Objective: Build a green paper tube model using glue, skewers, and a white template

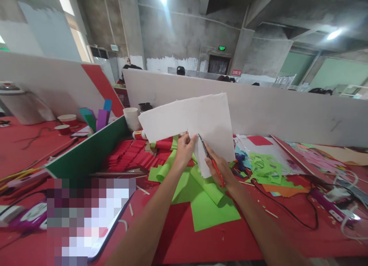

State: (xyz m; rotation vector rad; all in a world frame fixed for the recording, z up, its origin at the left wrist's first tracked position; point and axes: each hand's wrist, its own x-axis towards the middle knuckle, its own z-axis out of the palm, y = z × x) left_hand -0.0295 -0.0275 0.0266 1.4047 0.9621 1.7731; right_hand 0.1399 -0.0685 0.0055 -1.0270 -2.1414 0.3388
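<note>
A large white sheet [207,116], stiff like foam board or card, is held up above the table. My left hand [185,147] pinches its lower edge near a cut corner. In my right hand [221,166] is a pair of scissors [214,162] with orange-red handles, its blades lying against the sheet just right of my left fingers. A strip of the sheet hangs down between my two hands. Under my hands lie green paper sheets [212,216], some of them curled. Behind my left hand spread many folded red paper pieces [132,155].
A dark green board [89,151] stands at the left, near a phone [100,220] with a blurred screen. Stacked paper cups [131,118] sit behind. To the right are a blue glue gun [243,160], cut green paper [264,168], black cable and a purple power strip [330,208]. A white partition [273,112] runs behind.
</note>
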